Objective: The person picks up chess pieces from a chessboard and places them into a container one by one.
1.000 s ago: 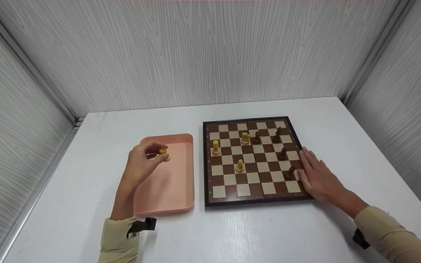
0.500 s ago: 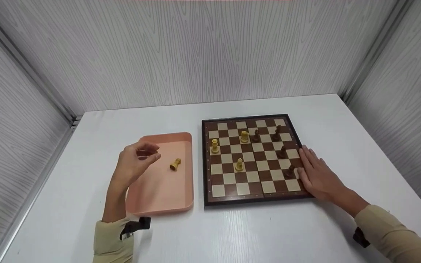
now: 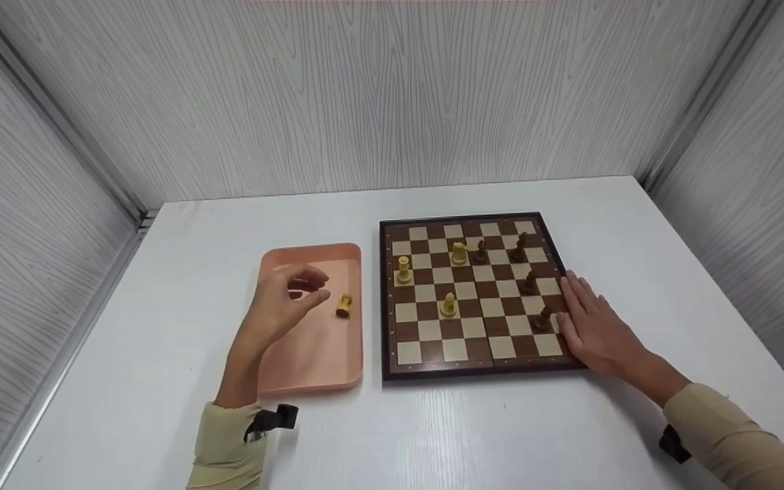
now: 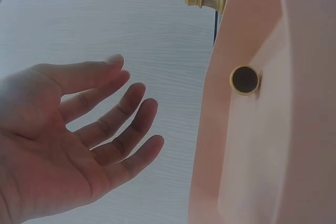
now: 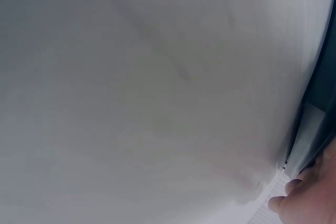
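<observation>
My left hand [image 3: 283,306] hovers over the pink tray [image 3: 310,378], fingers loosely bent and nothing between them. In the left wrist view the same hand [image 4: 94,124] shows its relaxed fingers apart from the tray wall. One yellow chess piece [image 3: 344,305] lies on its side in the tray, its dark base [image 4: 245,80] facing the left wrist camera. My right hand [image 3: 596,330] rests flat along the right edge of the chessboard [image 3: 443,350]. In the right wrist view only some fingers [image 5: 310,198] show beside the board's dark edge.
On the board stand a yellow rook-like piece [image 3: 403,270], a yellow knight [image 3: 459,253] and a yellow bishop [image 3: 448,305]. Several dark pieces, among them one [image 3: 542,320] near my right thumb, stand on the right half. The white table [image 3: 446,435] meets grey panels behind.
My left hand has let go of the yellow chess piece, which dropped and tipped over in the tray. That hand drew back left, then came right again. The right hand stays put.
</observation>
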